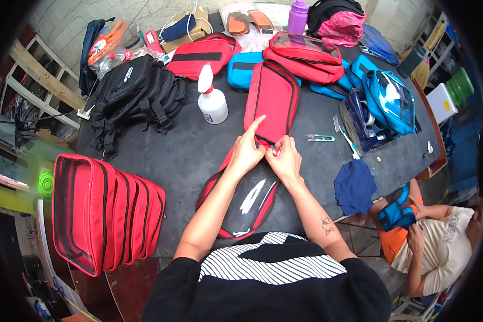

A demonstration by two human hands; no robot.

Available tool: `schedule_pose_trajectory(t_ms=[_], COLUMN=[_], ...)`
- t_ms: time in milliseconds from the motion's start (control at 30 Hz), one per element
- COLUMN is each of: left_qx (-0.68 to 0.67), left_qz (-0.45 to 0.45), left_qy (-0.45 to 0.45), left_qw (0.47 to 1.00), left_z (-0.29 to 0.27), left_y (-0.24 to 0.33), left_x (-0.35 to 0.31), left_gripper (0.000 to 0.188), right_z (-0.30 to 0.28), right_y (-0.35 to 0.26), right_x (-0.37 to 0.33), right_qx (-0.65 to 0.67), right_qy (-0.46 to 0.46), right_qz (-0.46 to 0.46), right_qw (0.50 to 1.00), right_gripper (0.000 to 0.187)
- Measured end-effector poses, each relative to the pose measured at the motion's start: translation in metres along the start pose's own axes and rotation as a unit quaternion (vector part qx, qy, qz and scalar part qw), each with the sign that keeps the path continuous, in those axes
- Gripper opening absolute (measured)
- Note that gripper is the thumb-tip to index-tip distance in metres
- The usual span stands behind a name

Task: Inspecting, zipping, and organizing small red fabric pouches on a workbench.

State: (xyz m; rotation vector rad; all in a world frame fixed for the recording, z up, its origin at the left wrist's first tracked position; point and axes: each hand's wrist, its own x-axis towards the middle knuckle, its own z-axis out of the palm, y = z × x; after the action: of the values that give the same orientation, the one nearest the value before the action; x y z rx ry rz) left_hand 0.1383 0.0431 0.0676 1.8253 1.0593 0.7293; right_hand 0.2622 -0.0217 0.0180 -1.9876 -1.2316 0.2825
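Observation:
A red zippered bag lies spread before me, its plain red panel [271, 102] away from me and its clear-windowed part [244, 206] close to my body. Both my hands meet at the narrow middle between these parts. My left hand [247, 153] is closed on the bag's edge, its index finger stretched along the red panel. Pinched fingers of my right hand [286, 161] are at the same spot; a small red and whitish thing shows between them, too small to name. Right of the bag lie thread snips [320, 138] with a teal handle.
Red bags [110, 214] stand stacked at the left, below black bags [134, 94]. A spray bottle [213, 102] stands beyond my left hand. Blue bags [389, 99], a toothbrush [350, 140] and dark blue cloth [354, 185] lie right. A seated co-worker [432, 241] handles a blue bag.

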Motion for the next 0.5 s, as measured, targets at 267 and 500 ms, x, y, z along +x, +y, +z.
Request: schedule_pose_trajectory(t_ms=[267, 500], left_qx=[-0.027, -0.016], left_qz=[-0.004, 0.011], left_qy=[-0.002, 0.007], left_qw=[1.0, 1.0], left_z=[-0.002, 0.0025], left_y=[-0.0064, -0.0097], left_x=[0.0029, 0.0009], left_gripper=[0.083, 0.082], right_z=[-0.0061, -0.0061], right_y=[0.0028, -0.0021], right_x=[-0.0027, 0.0019], right_qx=[0.032, 0.023], right_qy=[-0.025, -0.051], right_qz=[0.008, 0.039], right_qw=[0.999, 0.998], right_gripper=[0.031, 0.03])
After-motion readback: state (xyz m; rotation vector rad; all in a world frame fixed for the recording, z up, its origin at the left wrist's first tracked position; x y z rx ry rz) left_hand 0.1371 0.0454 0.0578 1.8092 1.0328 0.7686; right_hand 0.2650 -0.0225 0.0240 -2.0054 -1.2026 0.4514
